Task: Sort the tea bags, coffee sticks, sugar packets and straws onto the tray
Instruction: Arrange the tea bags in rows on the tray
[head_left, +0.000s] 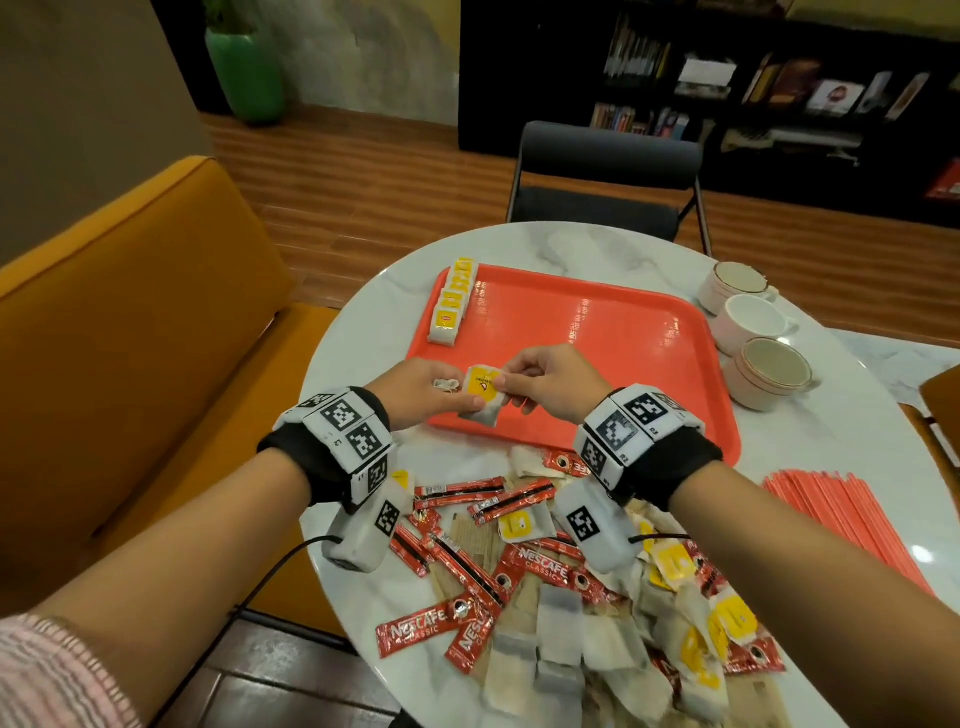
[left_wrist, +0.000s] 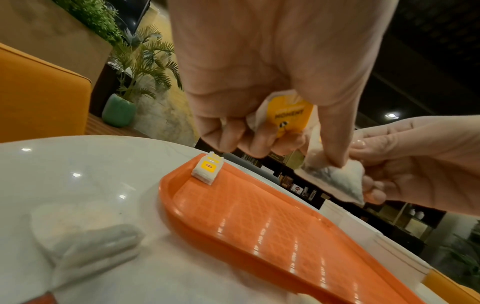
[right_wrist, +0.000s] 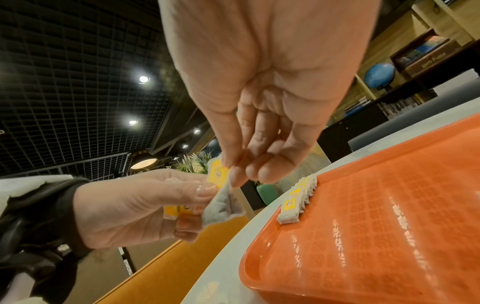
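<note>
Both my left hand (head_left: 423, 387) and right hand (head_left: 550, 382) pinch this light, limp tea bag (head_left: 483, 395), best held by its paper edges.

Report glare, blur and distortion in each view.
Head view: sharp, wide-angle bending at the edges, small glare streaks on the tray. Left wrist view: glare stripes on the tray, blurred tea bags lying near the lens. Right wrist view: bright ceiling lamps, soft focus on the held tea bag.
</note>
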